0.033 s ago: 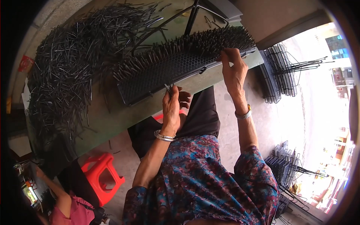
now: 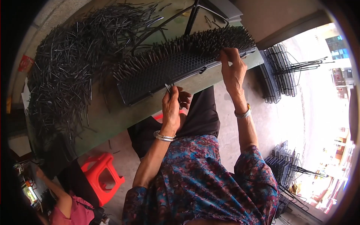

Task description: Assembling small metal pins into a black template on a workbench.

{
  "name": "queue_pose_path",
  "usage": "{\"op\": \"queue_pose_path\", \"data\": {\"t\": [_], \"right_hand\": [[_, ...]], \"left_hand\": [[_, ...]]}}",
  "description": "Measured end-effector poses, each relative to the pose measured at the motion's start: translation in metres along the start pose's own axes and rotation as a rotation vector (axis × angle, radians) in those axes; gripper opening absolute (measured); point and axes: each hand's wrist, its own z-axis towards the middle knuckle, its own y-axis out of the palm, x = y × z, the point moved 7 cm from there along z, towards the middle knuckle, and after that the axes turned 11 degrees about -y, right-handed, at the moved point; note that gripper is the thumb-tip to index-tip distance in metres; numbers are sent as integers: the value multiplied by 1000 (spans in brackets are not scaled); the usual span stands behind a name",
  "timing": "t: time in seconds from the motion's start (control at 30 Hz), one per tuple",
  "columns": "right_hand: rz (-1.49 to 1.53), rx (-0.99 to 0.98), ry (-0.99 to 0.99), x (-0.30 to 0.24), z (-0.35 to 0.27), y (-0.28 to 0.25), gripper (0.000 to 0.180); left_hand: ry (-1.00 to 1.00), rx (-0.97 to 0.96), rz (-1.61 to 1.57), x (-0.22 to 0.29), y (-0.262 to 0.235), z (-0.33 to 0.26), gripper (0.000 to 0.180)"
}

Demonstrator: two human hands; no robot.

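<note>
A long black perforated board (image 2: 165, 78) lies slantwise on the table, with thin dark rods (image 2: 221, 39) standing upright in its far rows. Holes in the near-left part are bare. My right hand (image 2: 234, 69) is at the board's right part, thumb and forefinger pinched together against the near edge of the standing rods; whatever is between the fingertips is hidden. By the board's near edge my left hand (image 2: 172, 108) is closed around a few thin dark rods, whose ends (image 2: 167, 88) poke out past the thumb.
A big heap of loose dark rods (image 2: 67, 63) covers the table's left side. A bent black metal frame (image 2: 193, 17) stands behind the board. A red plastic stool (image 2: 103, 178) is below left, near another person's arm (image 2: 56, 187). Black wire racks (image 2: 281, 71) stand on the floor at right.
</note>
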Motion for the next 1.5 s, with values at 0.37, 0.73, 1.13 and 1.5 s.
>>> {"op": "queue_pose_path", "data": {"t": [0.37,0.73,1.13,1.5], "right_hand": [[-22,-105,45,13,-7,15,10],[-296,-256,-102,14,5,35,12],[-540,-96,-272,-1,-5,32,25],[644,-666,433,-29,-64,47,27]], "left_hand": [[-106,-70,-111,-2,-3,-5,33],[-89,-40,-52,-3,-1,-11,36],[-19,-82,5,0,12,-19,37],[-45,-142,151,-8,23,-27,36]]}}
